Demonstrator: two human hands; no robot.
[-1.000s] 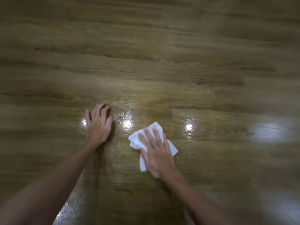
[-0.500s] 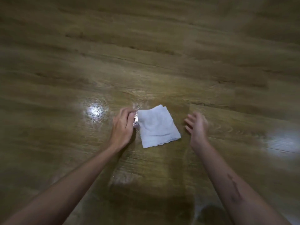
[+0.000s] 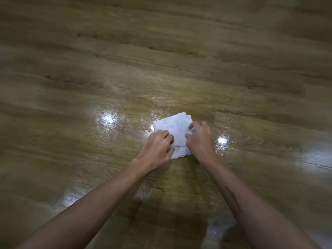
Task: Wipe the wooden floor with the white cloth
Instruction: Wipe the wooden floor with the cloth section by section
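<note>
A small folded white cloth (image 3: pixel 175 128) lies flat on the wooden floor (image 3: pixel 161 60) just ahead of me. My left hand (image 3: pixel 158 146) grips its near left edge with curled fingers. My right hand (image 3: pixel 201 139) pinches its right edge between thumb and fingers. A crease runs across the cloth between the two hands. Both hands cover the near part of the cloth.
Glossy brown planks fill the whole view, with wet-looking streaks and bright light reflections (image 3: pixel 107 118) to the left of the cloth and to the right of it. Plank seams run across from left to right.
One second ago my right hand pressed the cloth flat while my left rested on the floor. My right hand then let go. Now both hands have closed on the cloth's edges.
</note>
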